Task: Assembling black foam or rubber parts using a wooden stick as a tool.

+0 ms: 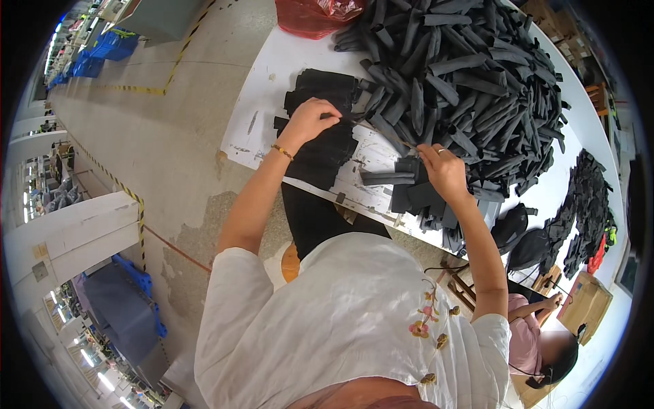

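Black fabric pieces (317,163) under the left hand (310,124) look laid flat already — massive curled heap (470,88) by the right hand (444,169) still to go, same counter (262,95). Can't tell if either hand's fingers are gripping.

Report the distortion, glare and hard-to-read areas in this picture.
Head view: fisheye distortion bows the white table along its right edge, with black corners around the image; bright light tubes glare near the lower-left rim; the red plastic bag shows shiny highlights; the flat black pieces by the left hand are so dark that their layers are hard to separate.
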